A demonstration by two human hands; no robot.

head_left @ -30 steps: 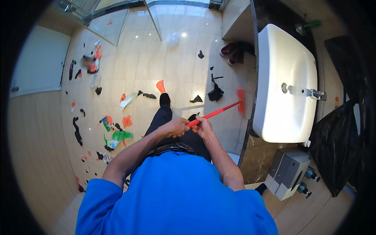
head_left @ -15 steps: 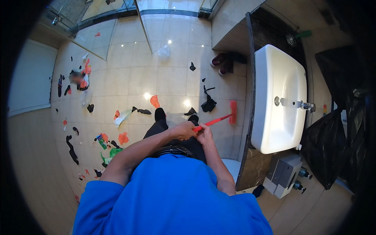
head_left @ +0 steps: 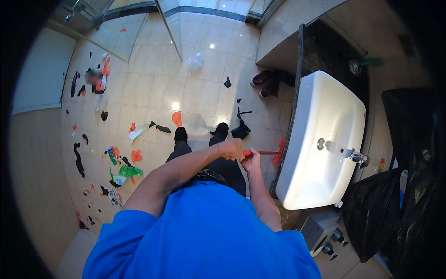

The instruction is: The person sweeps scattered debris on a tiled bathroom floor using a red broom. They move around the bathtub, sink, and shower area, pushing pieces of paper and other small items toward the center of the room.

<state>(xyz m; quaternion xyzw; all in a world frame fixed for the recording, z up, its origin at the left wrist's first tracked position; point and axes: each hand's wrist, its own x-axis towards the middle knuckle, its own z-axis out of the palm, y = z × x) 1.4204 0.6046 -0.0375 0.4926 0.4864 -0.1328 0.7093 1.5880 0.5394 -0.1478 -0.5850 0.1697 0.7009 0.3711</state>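
Observation:
Both of my hands grip a red broom (head_left: 264, 152) in front of my waist. My left hand (head_left: 231, 149) is wrapped round the upper end of the handle, and my right hand (head_left: 251, 161) closes round it just beyond. The handle stretches to the right, and its red bristled head (head_left: 279, 152) is low beside the edge of the dark countertop (head_left: 287, 135). Close to my shoes, a crumpled black plastic scrap (head_left: 241, 130) and an orange scrap (head_left: 177, 119) lie on the tiled floor (head_left: 197, 95).
A white sink (head_left: 304, 158) with a tap stands to my right, and black bags (head_left: 371, 214) hang past it. Dark red shoes (head_left: 262, 83) sit under the counter. Green packaging (head_left: 126, 175) and several scraps are strewn to the left. A clear bag (head_left: 195, 62) and glass door lie ahead.
My view has turned a little, and the sink now sits lower in it. My feet have stepped, and the broom head is nearer the counter edge. Both hands keep their grip.

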